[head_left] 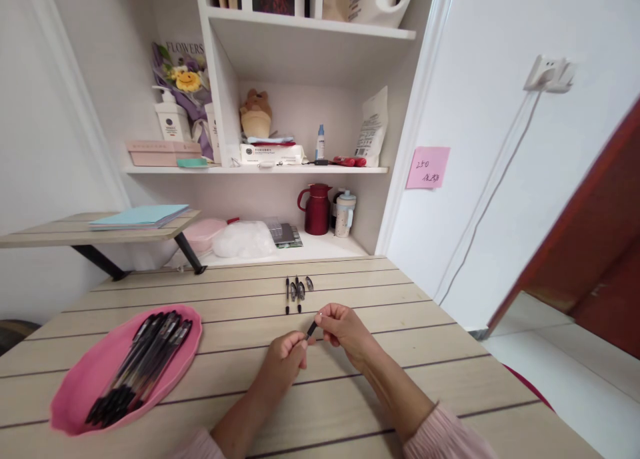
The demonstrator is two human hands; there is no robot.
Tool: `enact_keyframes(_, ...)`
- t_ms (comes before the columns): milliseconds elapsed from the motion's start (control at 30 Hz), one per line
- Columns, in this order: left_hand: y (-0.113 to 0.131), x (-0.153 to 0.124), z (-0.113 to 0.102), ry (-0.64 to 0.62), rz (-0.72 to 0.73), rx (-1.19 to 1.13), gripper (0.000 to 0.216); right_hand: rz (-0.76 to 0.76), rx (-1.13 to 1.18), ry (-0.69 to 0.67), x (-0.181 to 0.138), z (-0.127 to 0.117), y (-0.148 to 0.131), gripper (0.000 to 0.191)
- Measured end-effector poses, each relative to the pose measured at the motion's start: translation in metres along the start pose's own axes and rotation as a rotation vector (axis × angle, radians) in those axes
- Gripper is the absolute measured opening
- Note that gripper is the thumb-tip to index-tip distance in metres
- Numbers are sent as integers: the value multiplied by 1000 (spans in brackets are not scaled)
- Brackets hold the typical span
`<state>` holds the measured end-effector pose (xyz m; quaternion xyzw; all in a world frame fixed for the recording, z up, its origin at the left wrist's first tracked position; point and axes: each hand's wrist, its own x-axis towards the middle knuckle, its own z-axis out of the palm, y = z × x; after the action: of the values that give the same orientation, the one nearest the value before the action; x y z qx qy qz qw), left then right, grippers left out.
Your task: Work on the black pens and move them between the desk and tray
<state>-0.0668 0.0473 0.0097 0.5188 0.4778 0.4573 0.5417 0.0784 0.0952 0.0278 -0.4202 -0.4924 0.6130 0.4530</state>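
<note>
A black pen (311, 328) is held at a slant over the table, its lower end in the closed fingers of my left hand (287, 357). At the upper end, my right hand (344, 327) pinches it between thumb and fingertips. Much of the pen is hidden by my fingers. Just beyond lie two slim black pens (287, 296), side by side. Near them are small dark oval pieces (309, 283), too small to name for certain. To the left, a pink oval tray (70, 395) holds a bundle of several black pens (143, 365).
The table (440, 392) has dark seams across light wood. A raised stand (45, 231) with blue paper (140, 216) is at the left. Behind are shelves (310, 169), a red jug (317, 210), a cup (345, 215) and a plastic bag (243, 239).
</note>
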Motion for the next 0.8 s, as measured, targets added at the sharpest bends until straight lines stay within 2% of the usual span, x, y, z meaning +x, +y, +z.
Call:
enact_keyframes(300, 4, -2, 1, -3, 9, -34, 24, -28, 137, -52, -6, -1, -6, 35)
enact_keyframes(467, 0, 1, 0, -11, 19, -18, 24, -16, 113, -32, -3, 0, 0, 30)
enact_keyframes(600, -4, 5, -2, -24, -36, -2, 23, -37, 76, 12, -1, 2, 3, 32)
enact_keyframes(800, -6, 7, -3, -20, -31, -14, 28, -21, 115, -48, -4, 3, 0, 32)
